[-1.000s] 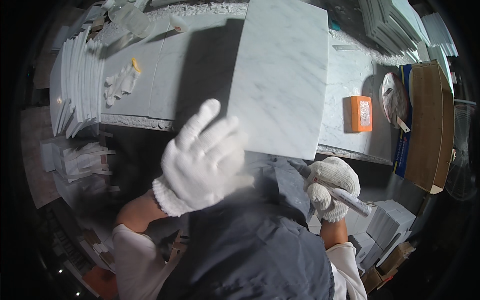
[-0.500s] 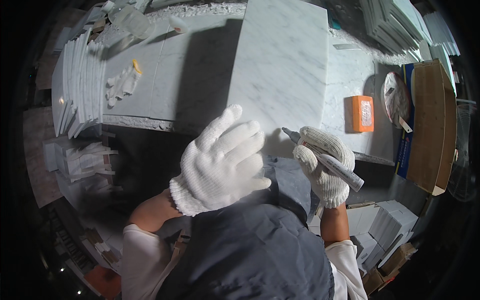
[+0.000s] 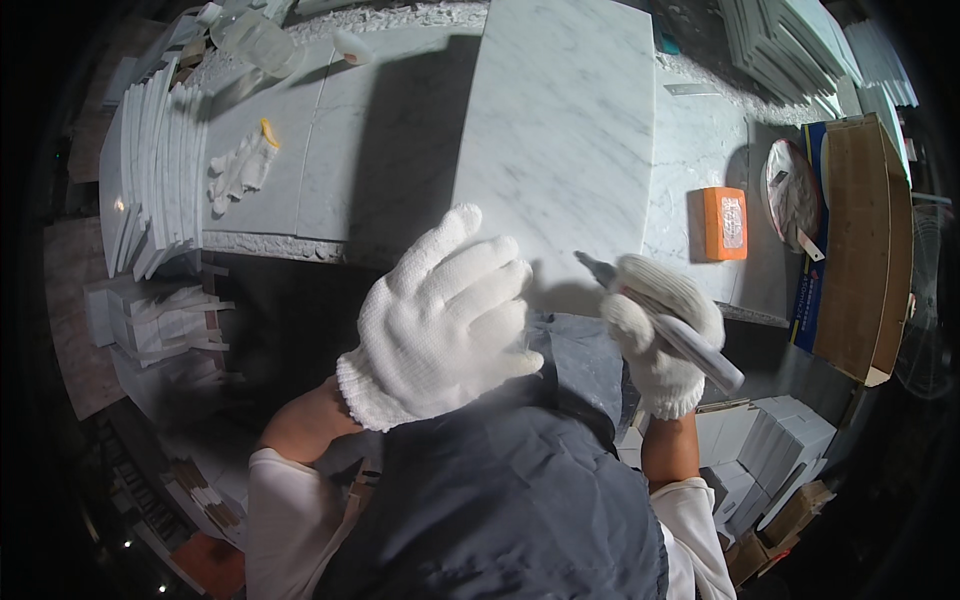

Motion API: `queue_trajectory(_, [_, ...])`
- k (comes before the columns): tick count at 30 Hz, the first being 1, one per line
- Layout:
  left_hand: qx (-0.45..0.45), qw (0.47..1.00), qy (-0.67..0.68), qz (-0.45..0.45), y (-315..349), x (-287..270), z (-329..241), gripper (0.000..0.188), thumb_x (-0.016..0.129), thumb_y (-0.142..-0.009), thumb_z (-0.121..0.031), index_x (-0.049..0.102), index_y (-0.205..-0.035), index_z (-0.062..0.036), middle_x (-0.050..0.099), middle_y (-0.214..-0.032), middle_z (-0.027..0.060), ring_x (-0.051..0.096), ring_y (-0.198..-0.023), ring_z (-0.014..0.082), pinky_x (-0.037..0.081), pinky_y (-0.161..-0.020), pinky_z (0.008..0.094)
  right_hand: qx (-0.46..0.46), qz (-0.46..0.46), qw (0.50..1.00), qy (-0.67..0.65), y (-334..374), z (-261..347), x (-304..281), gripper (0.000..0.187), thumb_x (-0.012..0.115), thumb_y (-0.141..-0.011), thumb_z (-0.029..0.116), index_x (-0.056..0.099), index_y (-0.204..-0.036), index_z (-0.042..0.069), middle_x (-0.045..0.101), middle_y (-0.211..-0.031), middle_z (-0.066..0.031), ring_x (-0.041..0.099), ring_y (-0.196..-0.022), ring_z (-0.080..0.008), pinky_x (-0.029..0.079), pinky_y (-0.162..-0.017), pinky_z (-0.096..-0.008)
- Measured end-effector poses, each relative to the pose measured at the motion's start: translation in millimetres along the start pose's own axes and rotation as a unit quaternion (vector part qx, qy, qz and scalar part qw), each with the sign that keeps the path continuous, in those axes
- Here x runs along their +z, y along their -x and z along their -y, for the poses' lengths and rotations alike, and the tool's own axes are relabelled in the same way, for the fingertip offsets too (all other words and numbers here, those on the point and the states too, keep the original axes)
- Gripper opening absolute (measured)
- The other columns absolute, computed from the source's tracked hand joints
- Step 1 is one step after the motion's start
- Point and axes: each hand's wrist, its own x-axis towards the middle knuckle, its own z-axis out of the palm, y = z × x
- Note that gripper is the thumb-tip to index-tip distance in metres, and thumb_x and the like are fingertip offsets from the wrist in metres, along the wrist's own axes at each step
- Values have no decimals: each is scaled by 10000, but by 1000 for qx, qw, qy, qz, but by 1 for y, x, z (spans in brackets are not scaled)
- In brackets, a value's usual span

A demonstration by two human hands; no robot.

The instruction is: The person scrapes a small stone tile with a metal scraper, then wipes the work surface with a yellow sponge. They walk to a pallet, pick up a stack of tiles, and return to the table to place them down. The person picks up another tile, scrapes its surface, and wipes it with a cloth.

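A long, pale, grey-veined marble slab reaches away from me across the bench. My left hand, in a white knitted glove, is open at the slab's near left corner, its fingers stretched out and thumb side toward me. In my right hand, gloved alike, a marker pen with a light barrel is gripped. Its grey tapered end points up and left over the slab's near right part, and the barrel's other end sticks out past my palm. The fingers hide its middle.
An orange block and a white oval object lie right of the slab, beside a cardboard box. At left are a loose glove, a clear bottle and stacked tiles. More stacked slabs stand at far right.
My right hand has shifted slightly right with the marker pen and is a little blurred. My left hand stays nearly in place.
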Motion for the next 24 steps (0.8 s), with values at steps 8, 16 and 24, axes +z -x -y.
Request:
queue_trajectory(8, [71, 995, -73, -1, -31, 5, -3, 342, 637, -941, -399, 680, -1031, -72, 662, -1226, 114, 562, -1284, 362, 411, -1141, 557, 81, -56, 991, -90, 36, -17, -13, 495, 741, -927, 337, 663, -1285, 5, 722, -1196, -129, 670, -1138, -268, 518, -1004, -410])
queue_trajectory(16, [75, 992, -98, 6, -32, 11, -1, 240, 738, -812, -255, 697, -968, -78, 679, -1191, 108, 583, -1257, 356, 478, -1095, 498, 75, -82, 987, -113, 38, -14, -15, 476, 752, -908, 366, 704, -1227, 15, 743, -1160, -120, 701, -1068, -277, 528, -970, -413])
queue_trajectory(24, [115, 981, -153, 33, -40, -6, -5, 336, 688, -888, -307, 710, -1114, -59, 673, -1246, 113, 586, -1279, 337, 434, -1134, 501, 78, -201, 968, -126, 42, -24, -14, 695, 902, -773, 452, 630, -1167, -51, 709, -893, -167, 721, -703, -223, 579, -592, -287])
